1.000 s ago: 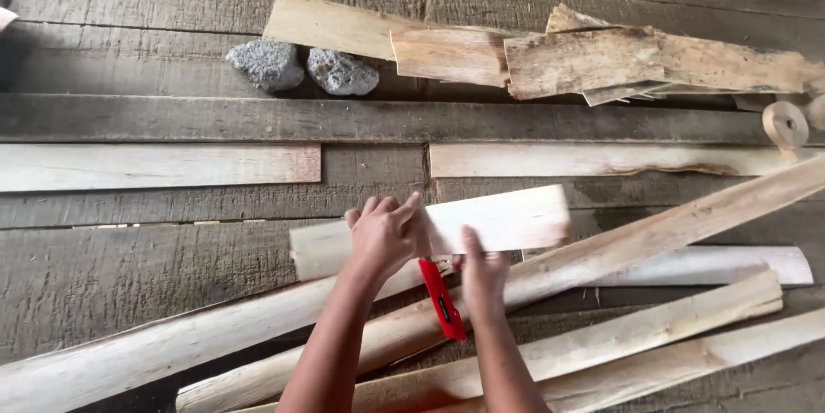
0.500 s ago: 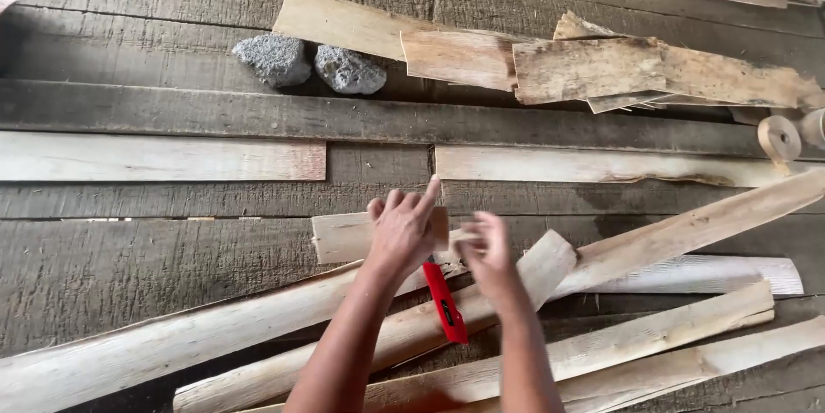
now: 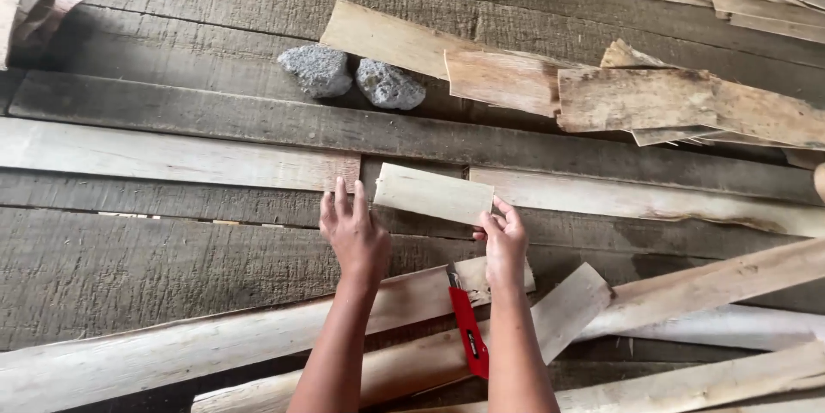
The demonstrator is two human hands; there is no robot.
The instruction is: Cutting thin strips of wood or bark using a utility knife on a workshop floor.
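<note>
The short pale strip (image 3: 434,194) has come up off the pile, above the red knife (image 3: 468,331); right hand (image 3: 504,244) pinches its end, left hand (image 3: 354,232) open beside it.

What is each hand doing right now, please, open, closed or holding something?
Left hand: open, fingers spread, just beside the short pale board; contact cannot be told.
Right hand: closed on that board's right end.

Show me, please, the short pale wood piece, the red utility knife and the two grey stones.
short pale wood piece (image 3: 434,194), head view, middle of its flat face
red utility knife (image 3: 468,333), head view, red handle
two grey stones (image 3: 318,69), head view, top of the left stone
</note>
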